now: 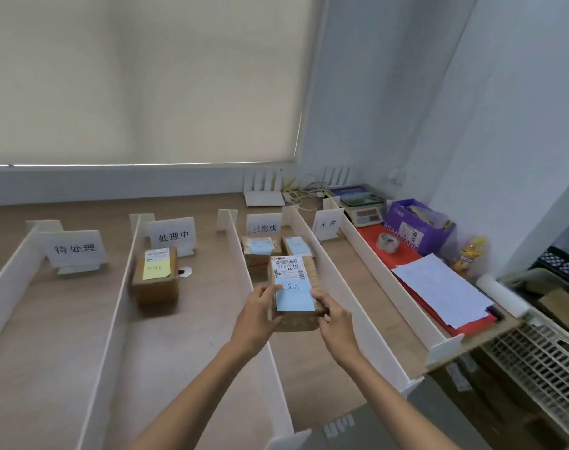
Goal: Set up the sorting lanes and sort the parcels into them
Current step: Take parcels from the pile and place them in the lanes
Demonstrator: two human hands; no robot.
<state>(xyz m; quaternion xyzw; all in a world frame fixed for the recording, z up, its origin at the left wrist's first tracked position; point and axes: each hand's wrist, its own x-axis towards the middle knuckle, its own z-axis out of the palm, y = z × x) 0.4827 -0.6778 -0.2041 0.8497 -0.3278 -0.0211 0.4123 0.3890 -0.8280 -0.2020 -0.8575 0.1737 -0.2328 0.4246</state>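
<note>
Landmark taken: the sign reading 已完成 (264, 226), stood at the far end of the third lane from the left.

- Held parcel (289, 271): a brown box, lifted clear of the table on the near side of the sign. It is kept within the sign's lane, between the two white dividers (354, 306) that flank it. A white shipping label is seen on its top face, with a blue note (294, 298) stuck just below (handwriting on it, too blurred to be sure of).
- Left hand (260, 315): fingers are curled round the parcel's left side, and the thumb is laid on the blue note's left edge.
- Right hand (336, 319): fingers are wrapped round the near right corner, and the thumb is pressed on top beside the note's right edge.
- Two blue-noted parcels (258, 251) are lying side by side directly in front of the sign, between it and the held parcel.
- One lane left of the sign: the 处理中 sign (172, 237), with a yellow-noted parcel (154, 280) set before it.
- Two lanes left: the 待处理 sign (75, 250).
- One lane right: the 异常 sign (328, 224).
- Further right of the sign: a scale (362, 206), a purple box (413, 228), a tape roll (387, 241) and white sheets (439, 290).
</note>
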